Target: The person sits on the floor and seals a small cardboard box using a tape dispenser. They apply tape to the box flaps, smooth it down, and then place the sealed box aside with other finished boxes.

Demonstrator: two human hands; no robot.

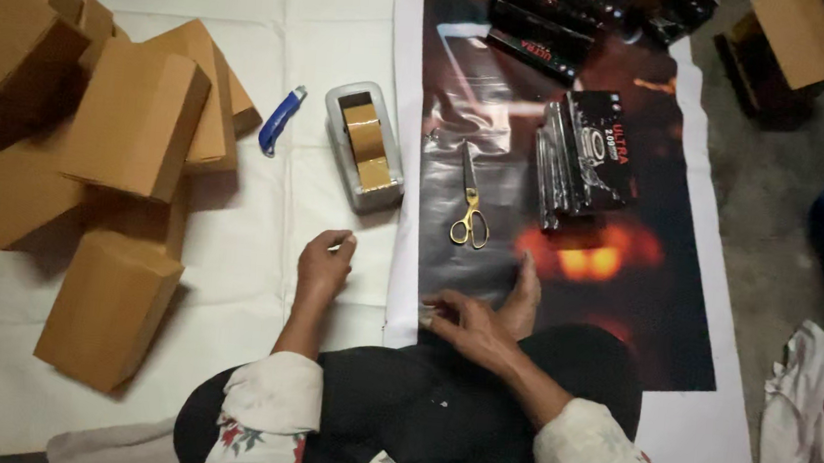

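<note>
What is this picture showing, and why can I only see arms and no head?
The camera sits on the person's head and looks down, so you see what they see: their own arms and lap. There is one picture only. The person sits on the floor at a white sheet with a dark poster on it.

The left hand rests on the sheet, pinching something small; I cannot tell what. The right hand touches the poster's edge.

On the poster lie gold scissors and a stack of black packets. Beside it stands a grey tape holder with brown tape, then a blue cutter. On the left are many brown boxes. A white cloth lies at the right.
</note>
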